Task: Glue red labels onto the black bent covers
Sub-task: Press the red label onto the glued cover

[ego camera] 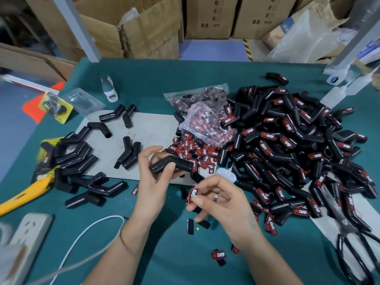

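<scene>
**Bare arms, one ring, one thin band**

Both forearms are bare, with no sleeves in view. The right hand [221,199] wears a ring [216,196] with a small pale pink stone. The left hand [153,173] has no ring visible; a thin dark band [123,242] goes around its wrist.

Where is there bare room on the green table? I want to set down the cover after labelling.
Bare green table lies near the front edge, between the white cable and the black scissors. More lies at the far edge, behind the grey paper sheet. The right is crowded by the heap of labelled black bent covers, the left by unlabelled black covers.
</scene>
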The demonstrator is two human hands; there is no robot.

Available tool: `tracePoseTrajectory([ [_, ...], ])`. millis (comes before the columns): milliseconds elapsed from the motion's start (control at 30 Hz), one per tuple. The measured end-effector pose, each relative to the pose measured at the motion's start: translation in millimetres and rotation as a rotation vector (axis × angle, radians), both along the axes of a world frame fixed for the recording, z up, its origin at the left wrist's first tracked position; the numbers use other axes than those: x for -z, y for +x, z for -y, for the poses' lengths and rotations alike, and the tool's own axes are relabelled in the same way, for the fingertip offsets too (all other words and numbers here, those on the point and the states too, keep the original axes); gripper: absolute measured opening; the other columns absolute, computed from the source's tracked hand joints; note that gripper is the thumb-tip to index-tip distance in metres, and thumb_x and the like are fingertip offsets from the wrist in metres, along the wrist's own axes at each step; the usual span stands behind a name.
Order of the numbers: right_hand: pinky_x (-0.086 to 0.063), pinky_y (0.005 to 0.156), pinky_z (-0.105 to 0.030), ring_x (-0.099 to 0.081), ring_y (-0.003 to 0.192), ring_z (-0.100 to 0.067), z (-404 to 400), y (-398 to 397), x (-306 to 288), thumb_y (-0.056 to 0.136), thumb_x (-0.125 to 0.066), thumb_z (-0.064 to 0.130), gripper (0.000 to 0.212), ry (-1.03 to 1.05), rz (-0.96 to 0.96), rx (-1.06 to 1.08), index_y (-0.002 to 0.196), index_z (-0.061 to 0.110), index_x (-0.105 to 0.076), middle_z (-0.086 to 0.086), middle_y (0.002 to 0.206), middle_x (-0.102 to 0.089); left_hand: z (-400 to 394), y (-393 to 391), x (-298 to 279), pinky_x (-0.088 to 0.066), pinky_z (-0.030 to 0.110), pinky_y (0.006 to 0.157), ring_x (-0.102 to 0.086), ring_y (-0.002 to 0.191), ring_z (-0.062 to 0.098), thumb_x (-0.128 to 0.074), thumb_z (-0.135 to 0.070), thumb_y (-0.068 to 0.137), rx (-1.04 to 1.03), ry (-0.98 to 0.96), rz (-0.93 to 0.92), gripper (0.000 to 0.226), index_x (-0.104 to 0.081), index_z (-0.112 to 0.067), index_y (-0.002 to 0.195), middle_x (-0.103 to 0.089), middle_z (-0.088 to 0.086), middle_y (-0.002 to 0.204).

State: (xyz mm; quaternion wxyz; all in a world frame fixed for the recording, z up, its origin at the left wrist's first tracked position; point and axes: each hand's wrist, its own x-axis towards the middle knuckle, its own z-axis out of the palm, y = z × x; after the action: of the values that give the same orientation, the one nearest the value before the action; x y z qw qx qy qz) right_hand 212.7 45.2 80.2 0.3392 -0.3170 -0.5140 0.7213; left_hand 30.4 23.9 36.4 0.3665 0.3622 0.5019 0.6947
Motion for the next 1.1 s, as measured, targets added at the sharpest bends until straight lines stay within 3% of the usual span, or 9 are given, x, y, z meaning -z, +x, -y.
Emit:
tracePoseTrajectory([
  [167, -0.061, 0.064, -0.031, -0.075, 0.078, -0.022, 1, 2, 4, 0.087, -0.076, 0.02, 0.013, 0.037, -0.032, 0.077, 0.1, 0.025, -0.077, -0.003, 0.088, -0.072, 3, 1, -3, -0.062, 0.041, 0.084, -0.069, 0.1, 0.021, -0.065, -0.024, 0.096, 0.04, 0.028, -0.045, 0.04, -0.05, -0.041, 0.129, -0.068, -0.002, 0.108],
  [267, -0.062, 0.068, -0.033, -0.074, 0.079, -0.023, 2, 9, 7, 0.091, -0.074, 0.019, 0.017, 0.099, -0.036, 0.122, 0.106, 0.024, -0.078, -0.004, 0.09, -0.071, 5, 5, -6, -0.062, 0.033, 0.077, -0.071, 0.09, 0.019, -0.063, -0.019, 0.097, 0.086, 0.06, -0.035, 0.04, -0.054, -0.043, 0.128, -0.067, 0.001, 0.106],
  [400, -0.063, 0.071, -0.034, -0.078, 0.081, -0.032, 5, 14, 8, 0.094, -0.075, 0.018, 0.009, 0.211, -0.104, 0.187, 0.099, 0.021, -0.067, -0.015, 0.092, -0.074, 10, 10, -6, -0.063, 0.039, 0.08, -0.073, 0.105, 0.029, -0.057, -0.02, 0.101, 0.133, 0.068, -0.046, 0.036, -0.053, -0.04, 0.13, -0.062, 0.009, 0.116],
  [467, -0.063, 0.071, -0.032, -0.078, 0.081, -0.031, 5, 15, 10, 0.095, -0.073, 0.017, 0.015, 0.278, -0.092, 0.238, 0.103, 0.027, -0.066, -0.011, 0.093, -0.076, 11, 13, -6, -0.064, 0.044, 0.077, -0.074, 0.108, 0.038, -0.052, -0.017, 0.103, 0.182, 0.089, -0.037, 0.035, -0.051, -0.04, 0.13, -0.06, 0.009, 0.119],
  [567, -0.063, 0.071, -0.028, -0.076, 0.083, -0.02, 4, 19, 12, 0.094, -0.071, 0.019, 0.033, 0.42, 0.007, 0.298, 0.118, 0.042, -0.071, 0.006, 0.1, -0.075, 11, 16, -7, -0.064, 0.043, 0.064, -0.074, 0.102, 0.037, -0.053, -0.015, 0.103, 0.192, 0.091, -0.007, 0.038, -0.051, -0.042, 0.13, -0.056, 0.013, 0.12],
  [667, -0.063, 0.073, -0.03, -0.076, 0.085, -0.02, 4, 21, 11, 0.099, -0.07, 0.025, 0.018, 0.475, -0.041, 0.283, 0.112, 0.039, -0.072, 0.008, 0.103, -0.074, 10, 16, -6, -0.06, 0.041, 0.059, -0.071, 0.095, 0.047, -0.061, -0.026, 0.105, 0.2, 0.11, 0.01, 0.035, -0.047, -0.042, 0.134, -0.057, 0.02, 0.118],
  [833, -0.063, 0.075, -0.032, -0.077, 0.082, -0.029, 3, 18, 15, 0.097, -0.073, 0.019, 0.009, 0.41, -0.107, 0.303, 0.101, 0.022, -0.067, -0.002, 0.104, -0.068, 7, 16, -5, -0.059, 0.04, 0.062, -0.07, 0.09, 0.048, -0.065, -0.039, 0.103, 0.187, 0.085, -0.002, 0.036, -0.048, -0.039, 0.135, -0.064, 0.015, 0.115],
  [1000, -0.061, 0.071, -0.031, -0.074, 0.083, -0.021, -1, 19, 18, 0.1, -0.069, 0.031, 0.015, 0.56, 0.101, 0.303, 0.113, 0.034, -0.076, 0.012, 0.102, -0.067, 7, 15, -4, -0.059, 0.039, 0.066, -0.07, 0.098, 0.043, -0.055, -0.018, 0.104, 0.219, 0.076, 0.016, 0.043, -0.047, -0.04, 0.141, -0.063, 0.019, 0.124],
  [1100, -0.059, 0.07, -0.036, -0.073, 0.088, -0.022, -2, 20, 19, 0.099, -0.07, 0.03, 0.01, 0.617, 0.134, 0.313, 0.106, 0.034, -0.077, 0.011, 0.099, -0.074, 8, 15, -4, -0.06, 0.04, 0.069, -0.071, 0.101, 0.043, -0.053, -0.015, 0.104, 0.243, 0.051, -0.016, 0.054, -0.043, -0.043, 0.149, -0.065, 0.017, 0.123],
])
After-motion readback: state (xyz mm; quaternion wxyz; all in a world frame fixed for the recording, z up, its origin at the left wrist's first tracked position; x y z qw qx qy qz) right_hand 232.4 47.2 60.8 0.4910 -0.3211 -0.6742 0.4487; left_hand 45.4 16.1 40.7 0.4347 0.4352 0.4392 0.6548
